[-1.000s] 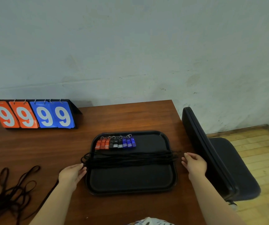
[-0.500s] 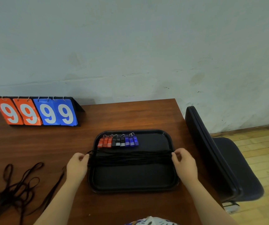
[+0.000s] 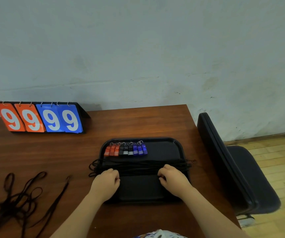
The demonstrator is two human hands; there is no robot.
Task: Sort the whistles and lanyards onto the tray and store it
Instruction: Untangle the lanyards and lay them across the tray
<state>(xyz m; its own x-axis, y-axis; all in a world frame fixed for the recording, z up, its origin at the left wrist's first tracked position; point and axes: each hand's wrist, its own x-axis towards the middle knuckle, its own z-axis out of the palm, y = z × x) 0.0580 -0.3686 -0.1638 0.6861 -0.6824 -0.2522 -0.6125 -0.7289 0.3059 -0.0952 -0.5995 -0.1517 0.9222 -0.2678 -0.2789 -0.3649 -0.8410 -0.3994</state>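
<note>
Soft, dim light is falling evenly, the scoreboard (image 3: pixel 38 117) throwing a faint shadow rightward. The tray (image 3: pixel 177 146) is swallowing detail; wide-angle distortion is bowing the table (image 3: pixel 138 122) edges.

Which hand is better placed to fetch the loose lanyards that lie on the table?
The left hand. The loose lanyards lie to the left of the tray, on that hand's side. The right hand would have to cross the tray and the lanyard bundle that both hands hold.
</note>
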